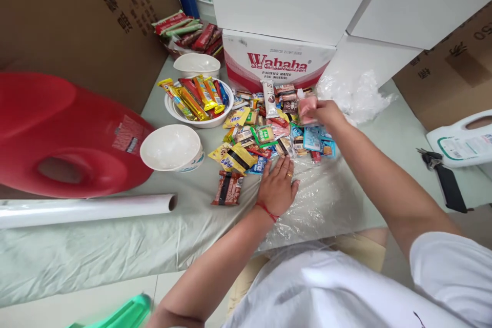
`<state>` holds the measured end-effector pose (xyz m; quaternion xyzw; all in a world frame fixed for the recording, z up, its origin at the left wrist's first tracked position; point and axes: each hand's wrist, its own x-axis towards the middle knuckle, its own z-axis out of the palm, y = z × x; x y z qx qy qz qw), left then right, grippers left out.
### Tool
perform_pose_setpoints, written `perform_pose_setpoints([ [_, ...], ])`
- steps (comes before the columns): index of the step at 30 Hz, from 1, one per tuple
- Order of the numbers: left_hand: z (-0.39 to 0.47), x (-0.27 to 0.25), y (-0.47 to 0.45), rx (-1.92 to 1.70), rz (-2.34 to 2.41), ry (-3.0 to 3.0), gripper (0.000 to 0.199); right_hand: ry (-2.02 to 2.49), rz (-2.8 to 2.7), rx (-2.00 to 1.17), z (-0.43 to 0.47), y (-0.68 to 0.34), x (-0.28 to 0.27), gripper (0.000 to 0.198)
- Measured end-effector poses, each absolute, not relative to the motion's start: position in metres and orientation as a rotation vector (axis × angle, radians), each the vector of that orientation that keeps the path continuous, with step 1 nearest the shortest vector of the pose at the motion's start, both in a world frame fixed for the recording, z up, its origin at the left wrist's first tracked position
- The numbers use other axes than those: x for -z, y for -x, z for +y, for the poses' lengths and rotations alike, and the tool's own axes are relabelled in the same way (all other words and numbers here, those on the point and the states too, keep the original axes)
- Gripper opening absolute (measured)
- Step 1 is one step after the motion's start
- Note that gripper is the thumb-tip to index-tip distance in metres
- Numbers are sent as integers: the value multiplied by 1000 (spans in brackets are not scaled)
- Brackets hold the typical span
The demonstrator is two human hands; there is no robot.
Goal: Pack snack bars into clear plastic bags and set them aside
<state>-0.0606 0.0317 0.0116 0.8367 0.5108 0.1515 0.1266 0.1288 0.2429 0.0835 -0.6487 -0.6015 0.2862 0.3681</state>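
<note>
My left hand (277, 187) lies flat at the near edge of a pile of wrapped snacks, fingers stretched out and fingertips by a sandwich cookie packet (284, 147). In my right hand (327, 113) is a pink snack packet (307, 106), gripped at the pile's far right. Among the pile are yellow packets (240, 158), blue packets (312, 138), a green-and-clear packet (265, 134) and a white wrapped bar (270, 98). A brown-red packet (227, 188) lies apart, left of my left hand.
Left of the pile stand a bowl of wrapped bars (205, 124), a white bowl (171, 148) and another bowl (197, 64). A red jug (96, 128) and a white roll (88, 209) lie further left. Behind is a Wahaha carton (277, 59); clear plastic (349, 95) sits right.
</note>
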Motion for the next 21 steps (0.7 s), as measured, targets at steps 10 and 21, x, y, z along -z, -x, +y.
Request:
perform_pose_setpoints([
  [10,34,-13,61,-471,1478,-2397,59,1665,-1302,-717,278,-187,-154,18],
  [21,35,-13,60,-475,1477,-2404,59,2039,-1450,-723,314,-126,-69,14],
])
